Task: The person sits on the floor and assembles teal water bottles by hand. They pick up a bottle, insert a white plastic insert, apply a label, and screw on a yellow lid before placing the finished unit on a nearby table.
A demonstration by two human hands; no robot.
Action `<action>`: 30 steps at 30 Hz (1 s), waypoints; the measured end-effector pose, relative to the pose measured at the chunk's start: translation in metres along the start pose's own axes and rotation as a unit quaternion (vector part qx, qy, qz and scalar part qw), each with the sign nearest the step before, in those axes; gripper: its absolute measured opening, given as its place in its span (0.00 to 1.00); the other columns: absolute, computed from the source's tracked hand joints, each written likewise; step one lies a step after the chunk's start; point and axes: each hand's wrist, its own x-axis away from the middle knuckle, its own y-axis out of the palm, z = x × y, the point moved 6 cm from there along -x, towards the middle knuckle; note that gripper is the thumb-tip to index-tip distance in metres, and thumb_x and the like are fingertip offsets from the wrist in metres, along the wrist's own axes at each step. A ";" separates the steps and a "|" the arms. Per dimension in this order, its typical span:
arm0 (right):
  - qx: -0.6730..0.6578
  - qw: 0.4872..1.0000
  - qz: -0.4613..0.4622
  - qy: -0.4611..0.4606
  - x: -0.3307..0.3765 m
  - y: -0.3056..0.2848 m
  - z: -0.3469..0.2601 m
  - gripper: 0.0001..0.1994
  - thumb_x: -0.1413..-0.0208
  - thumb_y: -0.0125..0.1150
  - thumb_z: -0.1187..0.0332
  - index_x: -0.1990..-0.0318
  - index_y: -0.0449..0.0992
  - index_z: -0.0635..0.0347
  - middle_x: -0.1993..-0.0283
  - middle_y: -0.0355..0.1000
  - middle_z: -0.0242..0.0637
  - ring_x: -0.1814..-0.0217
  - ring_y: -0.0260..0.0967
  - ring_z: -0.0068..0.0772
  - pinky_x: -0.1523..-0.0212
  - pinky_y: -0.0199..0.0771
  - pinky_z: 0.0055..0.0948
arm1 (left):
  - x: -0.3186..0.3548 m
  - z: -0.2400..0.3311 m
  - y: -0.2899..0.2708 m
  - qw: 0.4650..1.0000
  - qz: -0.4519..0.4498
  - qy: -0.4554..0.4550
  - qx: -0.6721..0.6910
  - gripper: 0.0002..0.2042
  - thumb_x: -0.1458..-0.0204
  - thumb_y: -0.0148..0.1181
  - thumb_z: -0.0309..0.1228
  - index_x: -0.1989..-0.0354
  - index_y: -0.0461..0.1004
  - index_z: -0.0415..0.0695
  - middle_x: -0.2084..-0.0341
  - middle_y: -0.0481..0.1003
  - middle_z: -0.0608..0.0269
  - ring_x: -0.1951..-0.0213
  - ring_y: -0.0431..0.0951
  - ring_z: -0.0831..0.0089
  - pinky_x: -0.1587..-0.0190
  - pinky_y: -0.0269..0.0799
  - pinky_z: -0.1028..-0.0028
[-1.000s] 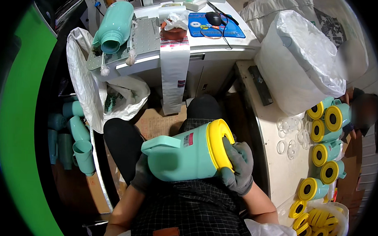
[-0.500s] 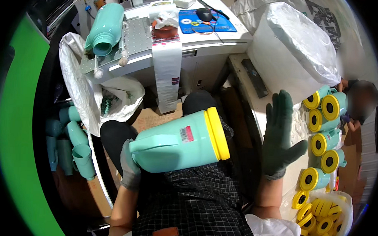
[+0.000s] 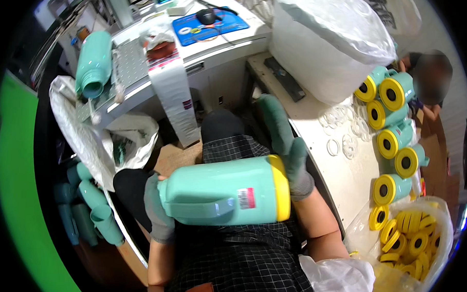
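Observation:
A teal jug shell (image 3: 222, 179) with a side handle lies across my lap, its handle facing toward me. My left hand (image 3: 159, 210), in a grey glove, is closed around its narrower left end. A yellow base ring (image 3: 281, 189) sits on the wide right end. My right hand (image 3: 283, 129), in a green-grey glove, is beside that ring with fingers stretched out. Its palm side is at the ring's edge; whether it touches, I cannot tell. A small red and white label (image 3: 246, 198) is stuck on the jug.
White rings (image 3: 334, 147) and several yellow-based jugs (image 3: 387, 143) lie on the right-hand table. A bag of yellow rings (image 3: 418, 245) stands below. Another teal jug (image 3: 95, 61) rests on the far desk; more teal shells (image 3: 106, 221) are at left. Another person (image 3: 430, 81) is at far right.
My right hand has come left from over the table to the yellow ring. The jug has rolled, bringing its handle nearer me. The whole view has shifted right.

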 end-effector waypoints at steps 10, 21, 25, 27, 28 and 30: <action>0.058 0.879 0.432 0.194 0.166 -0.125 0.054 0.20 0.30 0.56 0.63 0.36 0.70 0.64 0.44 0.73 0.40 0.46 0.71 0.28 0.42 0.74 0.29 | 0.025 0.059 0.134 0.978 -0.163 0.100 -0.082 0.30 0.35 0.54 0.40 0.30 0.57 0.35 0.43 0.67 0.56 0.44 0.72 0.62 0.39 0.68 0.65; 0.261 0.690 0.669 0.091 0.394 -0.428 -0.088 0.25 0.29 0.50 0.55 0.31 0.66 0.58 0.32 0.68 0.41 0.34 0.69 0.43 0.34 0.74 0.44 | 0.039 0.060 0.137 0.946 -0.315 -0.006 -0.076 0.25 0.39 0.56 0.26 0.32 0.63 0.42 0.50 0.71 0.63 0.51 0.74 0.76 0.48 0.73 0.74; 0.472 0.636 0.576 0.201 0.400 -0.458 -0.067 0.25 0.28 0.48 0.57 0.30 0.66 0.60 0.30 0.67 0.42 0.32 0.68 0.40 0.33 0.73 0.42 | 0.037 0.078 0.110 0.921 -0.273 0.169 -0.221 0.27 0.43 0.69 0.29 0.36 0.66 0.42 0.49 0.69 0.59 0.55 0.78 0.72 0.55 0.78 0.71; 0.499 0.632 0.563 0.186 0.353 -0.414 -0.067 0.24 0.28 0.48 0.58 0.30 0.65 0.61 0.30 0.66 0.42 0.32 0.68 0.39 0.33 0.72 0.40 | 0.040 0.091 0.068 0.960 -0.157 0.154 -0.172 0.27 0.45 0.72 0.28 0.39 0.66 0.41 0.52 0.70 0.58 0.54 0.78 0.71 0.54 0.78 0.71; 0.502 0.644 0.552 0.169 0.325 -0.381 -0.070 0.24 0.27 0.47 0.59 0.30 0.65 0.61 0.29 0.66 0.43 0.31 0.67 0.39 0.33 0.72 0.39 | 0.036 0.101 0.026 0.929 -0.061 0.270 -0.244 0.26 0.45 0.71 0.27 0.40 0.67 0.40 0.53 0.71 0.57 0.53 0.79 0.69 0.54 0.77 0.71; 0.500 0.692 0.502 0.139 0.256 -0.309 -0.060 0.24 0.27 0.47 0.60 0.29 0.65 0.62 0.29 0.66 0.43 0.31 0.67 0.38 0.32 0.71 0.38 | 0.031 0.080 -0.060 0.896 0.124 0.310 -0.292 0.23 0.46 0.71 0.27 0.44 0.68 0.37 0.53 0.72 0.54 0.55 0.78 0.63 0.54 0.76 0.68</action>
